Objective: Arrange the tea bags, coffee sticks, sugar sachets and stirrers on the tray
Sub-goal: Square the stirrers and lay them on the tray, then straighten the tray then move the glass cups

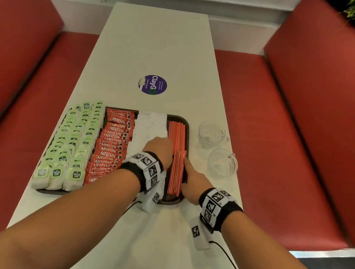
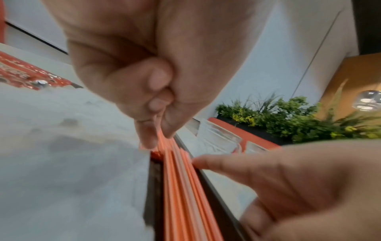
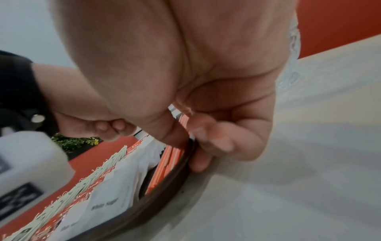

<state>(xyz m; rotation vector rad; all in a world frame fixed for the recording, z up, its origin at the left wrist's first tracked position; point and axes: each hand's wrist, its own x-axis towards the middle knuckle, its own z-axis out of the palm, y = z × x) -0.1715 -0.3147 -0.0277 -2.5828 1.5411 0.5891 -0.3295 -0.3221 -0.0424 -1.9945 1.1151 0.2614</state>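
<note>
A dark brown tray (image 1: 188, 124) holds green tea bags (image 1: 70, 138) at the left, then red coffee sticks (image 1: 112, 139), white sugar sachets (image 1: 150, 124) and orange stirrers (image 1: 180, 134) along the right side. My left hand (image 1: 167, 144) hovers over the stirrers' middle. In the left wrist view it (image 2: 158, 135) pinches one stirrer (image 2: 185, 195) between thumb and fingers. My right hand (image 1: 186, 169) sits at the tray's right rim, thumb against the stirrers (image 3: 164, 168) and curled fingers (image 3: 214, 143) outside the rim (image 3: 160, 195).
Two clear glass cups (image 1: 211, 134) (image 1: 222, 165) stand on the white table just right of the tray. A round purple sticker (image 1: 152, 84) lies beyond the tray. Red benches (image 1: 283, 148) flank the table on both sides.
</note>
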